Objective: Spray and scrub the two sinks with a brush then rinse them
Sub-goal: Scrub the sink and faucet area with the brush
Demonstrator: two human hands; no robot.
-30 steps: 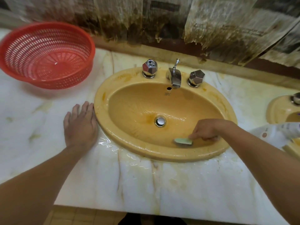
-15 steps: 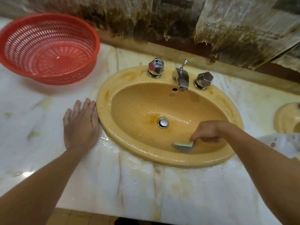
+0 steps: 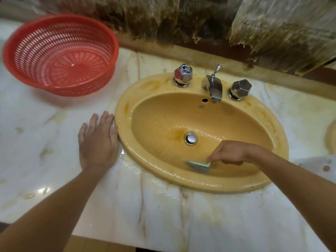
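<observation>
A yellow oval sink (image 3: 127,122) is set in a marble counter, wet and stained orange around its steel drain (image 3: 190,138). My right hand (image 3: 230,152) reaches into the bowl and grips a pale green brush (image 3: 199,165), whose bristles press the near inner wall of the bowl. My left hand (image 3: 98,142) lies flat with straight fingers on the counter, against the sink's left rim. At the right edge a sliver of the second sink (image 3: 331,137) shows.
A red plastic basket (image 3: 60,53) stands on the counter at the back left. A chrome faucet (image 3: 213,86) with two faceted knobs (image 3: 182,74) (image 3: 241,89) sits at the sink's back rim. Water pools on the marble counter (image 3: 163,215) near the sink's front.
The brush has slid a little left along the near wall of the bowl, tilting onto its bristles. My view has shifted left, so the second sink has nearly left the frame. My left hand stays put.
</observation>
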